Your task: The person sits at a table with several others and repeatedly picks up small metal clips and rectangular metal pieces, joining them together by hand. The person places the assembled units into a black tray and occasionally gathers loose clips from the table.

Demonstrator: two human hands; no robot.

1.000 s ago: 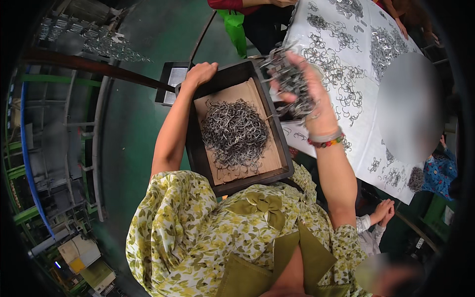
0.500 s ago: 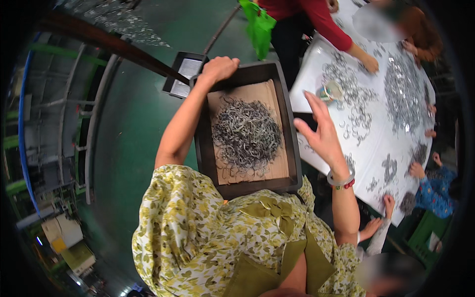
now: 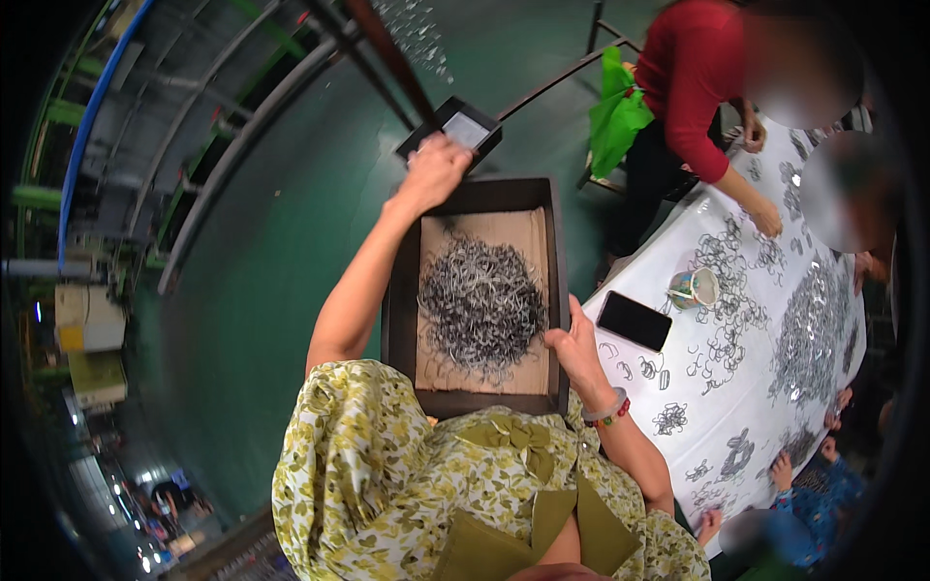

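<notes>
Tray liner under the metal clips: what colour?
Tan cardboard liner, inside the dark tray; head view.

**A:** Item one, upper garment?

**B:** Blouse (image 3: 387,465), yellow-green with a small white-and-olive floral print, loose and gathered at the shoulder, short puffed sleeves ending above the elbow.

**A:** Trim?

**B:** Olive fabric bow (image 3: 511,438) at the front, plain olive panels (image 3: 542,528) running down below it.

**A:** Forearms?

**B:** Bare on both sides.

**A:** Accessories?

**B:** Right wrist only: one pale smooth bangle (image 3: 604,407) and, just beside it, a beaded bracelet (image 3: 614,418) in red and dark beads. Left hand (image 3: 433,172) and right hand (image 3: 573,351): no gloves, no rings discernible.
</notes>
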